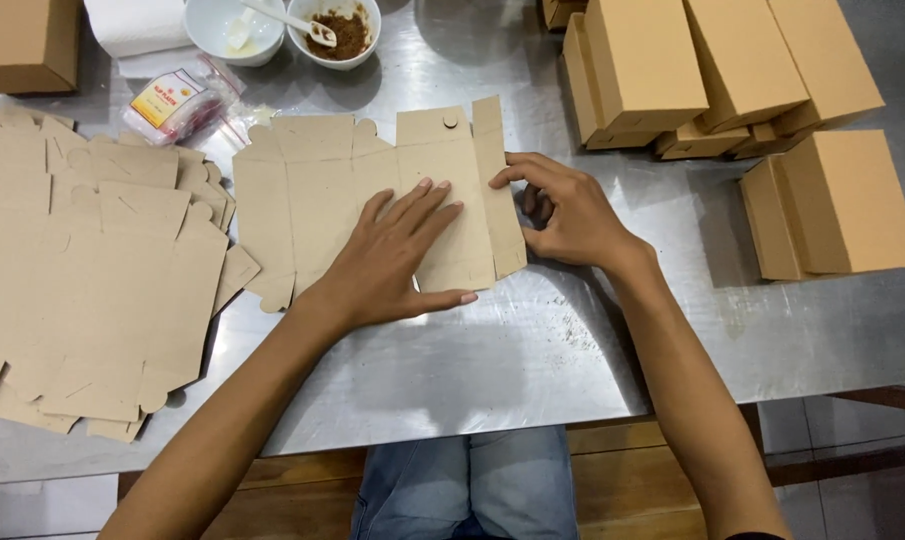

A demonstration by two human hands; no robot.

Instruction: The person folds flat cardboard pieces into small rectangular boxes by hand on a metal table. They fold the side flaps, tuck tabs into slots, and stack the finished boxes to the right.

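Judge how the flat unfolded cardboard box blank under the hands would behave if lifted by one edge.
The cardboard box blank looks thin and creased, so it would probably bend along its folds. Likely light, as the left hand pins it flat. It may slide on the smooth metal table.

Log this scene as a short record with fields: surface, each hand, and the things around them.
surface: metal table
left hand: pressed flat on the unfolded cardboard box blank
right hand: fingertips at the blank's right edge flap
left of the hands: stack of flat blanks
right of the hands: assembled brown boxes
far edge: two white bowls, one holding brown stuff and a spoon
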